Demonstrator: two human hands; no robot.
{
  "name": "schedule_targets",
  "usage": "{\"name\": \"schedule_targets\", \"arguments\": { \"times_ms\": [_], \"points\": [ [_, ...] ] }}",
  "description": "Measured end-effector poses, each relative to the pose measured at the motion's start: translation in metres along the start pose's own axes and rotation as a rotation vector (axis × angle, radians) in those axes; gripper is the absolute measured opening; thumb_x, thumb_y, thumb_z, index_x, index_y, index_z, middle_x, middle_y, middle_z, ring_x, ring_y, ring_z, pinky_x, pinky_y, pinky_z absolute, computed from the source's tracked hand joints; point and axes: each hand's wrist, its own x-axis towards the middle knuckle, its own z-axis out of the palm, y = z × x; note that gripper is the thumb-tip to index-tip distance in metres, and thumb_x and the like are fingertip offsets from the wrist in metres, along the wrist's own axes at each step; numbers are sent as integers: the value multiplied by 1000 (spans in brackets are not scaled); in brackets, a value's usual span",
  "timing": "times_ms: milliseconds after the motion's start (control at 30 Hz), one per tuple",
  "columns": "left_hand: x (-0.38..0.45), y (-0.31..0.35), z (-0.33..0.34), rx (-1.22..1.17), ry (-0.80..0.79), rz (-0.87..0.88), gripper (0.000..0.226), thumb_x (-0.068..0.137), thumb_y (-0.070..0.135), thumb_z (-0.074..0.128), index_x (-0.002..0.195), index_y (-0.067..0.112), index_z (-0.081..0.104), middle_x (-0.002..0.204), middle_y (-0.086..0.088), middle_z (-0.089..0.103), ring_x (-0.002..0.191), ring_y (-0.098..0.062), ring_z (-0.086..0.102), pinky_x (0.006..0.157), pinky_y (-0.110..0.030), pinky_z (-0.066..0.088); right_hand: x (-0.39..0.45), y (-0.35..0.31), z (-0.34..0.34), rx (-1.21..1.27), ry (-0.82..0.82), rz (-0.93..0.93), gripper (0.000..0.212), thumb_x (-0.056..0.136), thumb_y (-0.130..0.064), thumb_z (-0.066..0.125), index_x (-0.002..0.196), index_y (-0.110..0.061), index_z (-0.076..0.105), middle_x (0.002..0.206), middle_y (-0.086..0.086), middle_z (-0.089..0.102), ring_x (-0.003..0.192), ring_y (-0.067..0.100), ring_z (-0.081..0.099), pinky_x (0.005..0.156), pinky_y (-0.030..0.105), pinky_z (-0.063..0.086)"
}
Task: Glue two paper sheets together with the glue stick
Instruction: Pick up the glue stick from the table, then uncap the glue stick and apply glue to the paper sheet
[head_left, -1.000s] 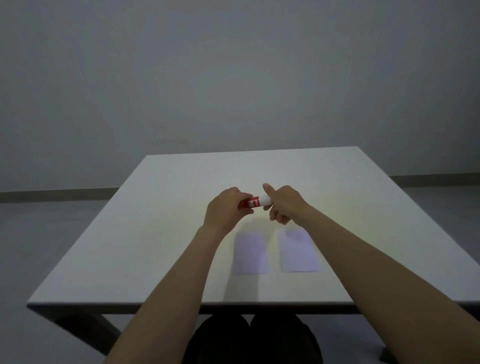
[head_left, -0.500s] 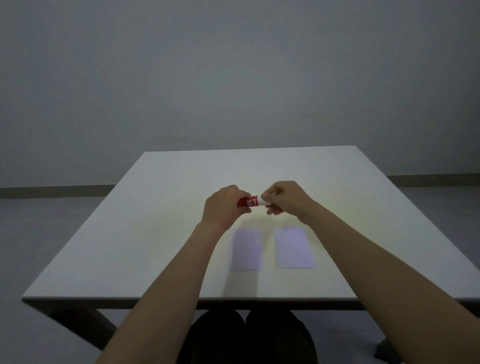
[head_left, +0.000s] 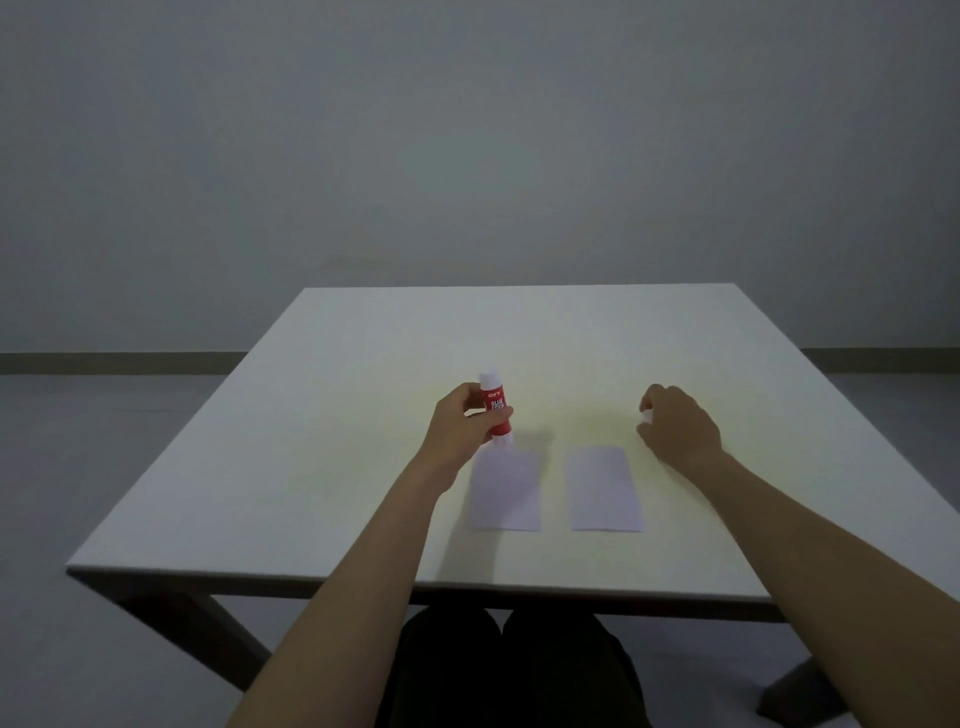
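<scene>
Two small white paper sheets lie side by side on the white table (head_left: 311, 467), the left sheet (head_left: 506, 493) and the right sheet (head_left: 605, 491). My left hand (head_left: 462, 431) holds the red and white glue stick (head_left: 496, 410) nearly upright, its lower end just above the left sheet's far edge. My right hand (head_left: 680, 428) rests curled on the table past the right sheet's far right corner. A small white piece, which looks like the cap (head_left: 647, 415), shows between its fingers.
The table's near edge (head_left: 415, 582) runs just above my dark-clothed knees (head_left: 498, 670). Dark table legs (head_left: 197, 629) angle down at both front corners. A plain grey wall and floor lie behind the table.
My hands have pulled apart. The left one swung the glue stick from lying sideways to upright over the left sheet, while the right one moved off to the right with the white piece.
</scene>
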Motion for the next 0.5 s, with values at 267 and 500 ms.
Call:
{"name": "schedule_targets", "arguments": {
  "times_ms": [267, 500],
  "points": [
    [-2, 16, 17, -397, 110, 8, 14, 82, 9, 67, 95, 5, 63, 90, -10, 71, 80, -19, 72, 70, -25, 59, -22, -51, -9, 348, 165, -268, 41, 85, -29, 66, 119, -9, 56, 114, 16, 58, 97, 29, 59, 86, 29, 46],
    [-4, 26, 36, -644, 260, -31, 13, 81, 13, 69, 90, 11, 61, 84, -5, 75, 77, -13, 72, 90, -31, 53, -57, -114, -2, 1146, -122, -171, 12, 87, -15, 64, 91, -5, 59, 70, 5, 59, 53, 13, 57, 56, 23, 49]
  ]
}}
